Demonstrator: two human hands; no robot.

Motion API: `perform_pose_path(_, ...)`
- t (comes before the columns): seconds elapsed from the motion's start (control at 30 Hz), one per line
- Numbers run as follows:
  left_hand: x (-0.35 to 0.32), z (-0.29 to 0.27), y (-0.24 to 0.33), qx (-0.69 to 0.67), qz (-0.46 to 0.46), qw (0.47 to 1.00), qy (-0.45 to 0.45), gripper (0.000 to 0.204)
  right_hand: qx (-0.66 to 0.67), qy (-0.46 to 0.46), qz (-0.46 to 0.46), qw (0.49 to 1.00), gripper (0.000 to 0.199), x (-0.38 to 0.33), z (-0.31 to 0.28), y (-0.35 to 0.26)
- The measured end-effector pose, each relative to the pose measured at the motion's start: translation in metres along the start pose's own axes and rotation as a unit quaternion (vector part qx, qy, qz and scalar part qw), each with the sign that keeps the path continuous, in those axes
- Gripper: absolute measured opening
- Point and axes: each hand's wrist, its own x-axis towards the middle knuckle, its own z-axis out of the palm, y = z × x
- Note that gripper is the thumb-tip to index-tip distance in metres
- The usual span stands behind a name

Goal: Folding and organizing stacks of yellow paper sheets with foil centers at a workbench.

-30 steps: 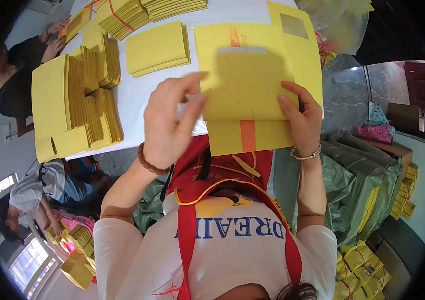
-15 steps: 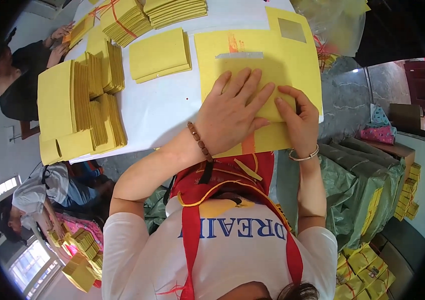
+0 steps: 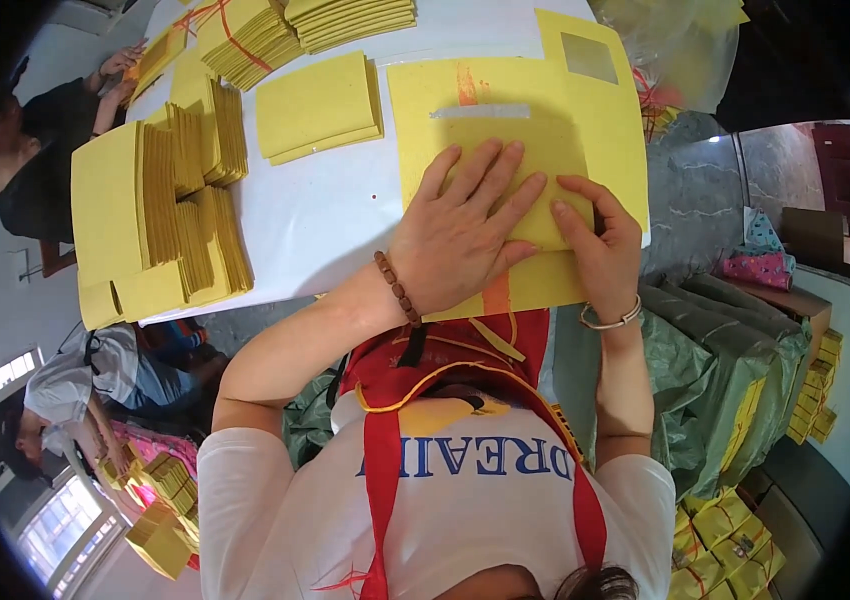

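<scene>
Flat on a folded yellow paper packet (image 3: 555, 145) lies my left hand (image 3: 460, 225), fingers spread and a brown bead bracelet at the wrist. My right hand (image 3: 607, 240) is curled at the packet's right edge, its thumb and bent index finger on the paper; the other fingers are partly hidden. Beneath the packet is a larger yellow sheet (image 3: 415, 90) with orange smears. A grey strip (image 3: 480, 111) runs along the packet's far edge. Another yellow piece with a greyish rectangle (image 3: 590, 58) lies at the far right.
Yellow packet stacks (image 3: 110, 195) crowd the white table's (image 3: 315, 215) left side; a small pile (image 3: 315, 105) lies nearer me. A clear plastic bag (image 3: 675, 50) sits beyond the right edge. Green-wrapped bundles (image 3: 685, 390) stand at right. Two people (image 3: 40, 190) work at left.
My hands stay in almost the same places on the packet. At the far left, the other person's hands have shifted slightly.
</scene>
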Motion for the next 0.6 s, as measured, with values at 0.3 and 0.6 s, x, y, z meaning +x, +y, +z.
perform_pose_path(0.3, -0.002, 0.004, 0.000, 0.003, -0.008, 1.000, 0.002, 0.061, -0.031, -0.006, -0.010, 0.999, 0.025, -0.005, -0.003, -0.006)
perform_pose_path(0.6, -0.001, 0.006, 0.002, 0.007, -0.006, 1.000, 0.011, 0.061, -0.428, -0.076, -0.302, 0.849, 0.047, -0.049, -0.010, -0.011)
